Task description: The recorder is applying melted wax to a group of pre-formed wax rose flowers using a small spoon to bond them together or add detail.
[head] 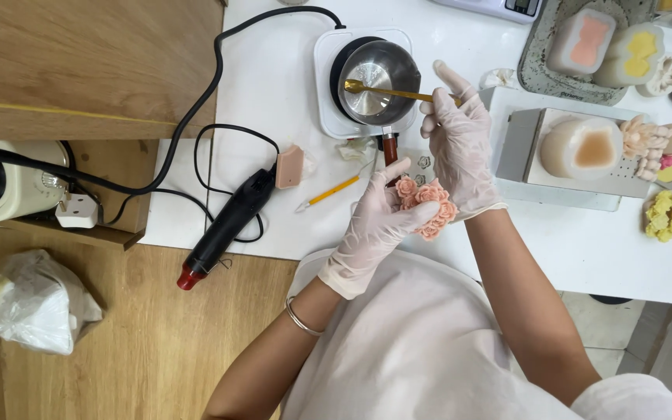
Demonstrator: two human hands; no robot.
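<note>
Left hand [375, 222] cups rose cluster [428, 204]; right hand [459, 140] pinches spoon [386, 90].

Surface materials. Both hands, left [379, 222] & right [459, 140], in thin translucent gloves w/ faint sheen. Left holds matt, waxy peach rose cluster [428, 204]. Right grips polished gold-tone metal spoon [386, 91], bowl in glossy steel pot [379, 74] at 12 o'clock on smooth white hotplate [328, 85]. Heat gun [223, 229], 9 o'clock: matt black plastic, red tip. Table [289, 194]: smooth white; floor [157, 350]: grained wood.
</note>
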